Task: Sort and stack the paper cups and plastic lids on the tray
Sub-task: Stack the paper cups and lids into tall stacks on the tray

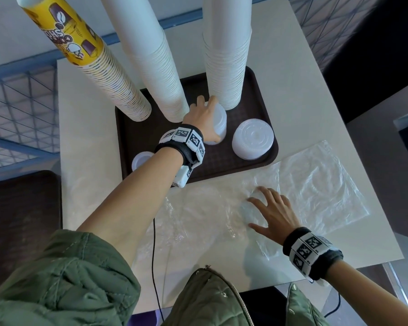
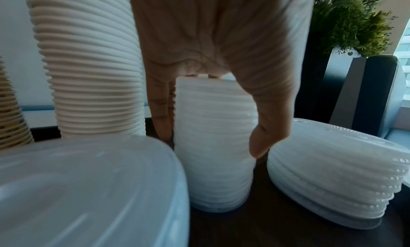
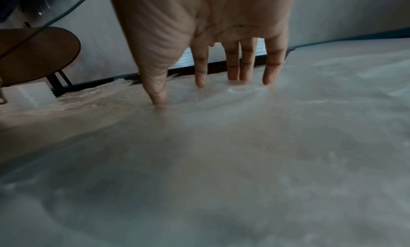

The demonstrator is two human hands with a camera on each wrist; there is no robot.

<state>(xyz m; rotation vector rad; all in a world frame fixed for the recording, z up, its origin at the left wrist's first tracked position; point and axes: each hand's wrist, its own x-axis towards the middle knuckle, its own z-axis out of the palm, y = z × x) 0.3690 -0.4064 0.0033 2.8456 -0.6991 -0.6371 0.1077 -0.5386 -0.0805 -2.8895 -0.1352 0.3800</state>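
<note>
On the dark brown tray (image 1: 132, 135) stand three tall cup stacks: a yellow printed one (image 1: 99, 64) at the left and two white ones (image 1: 156, 67) (image 1: 226, 62). My left hand (image 1: 203, 116) grips a tall stack of white plastic lids (image 1: 220, 124) (image 2: 213, 145) from above, fingers on its far side and thumb on its near side. A wider lid stack (image 1: 253, 138) (image 2: 332, 177) sits to its right. A small lid stack (image 1: 140, 160) (image 2: 88, 189) stands at the tray's near left corner. My right hand (image 1: 269, 210) (image 3: 213, 82) presses flat, fingers spread, on clear plastic bags (image 1: 316, 184).
The tray sits on a white table (image 1: 304, 90), whose right and near edges are close. Crumpled clear plastic (image 1: 193, 220) covers the table's near half. A black cable (image 1: 154, 267) hangs at the front edge. A dark stool (image 1: 21, 220) stands at the left.
</note>
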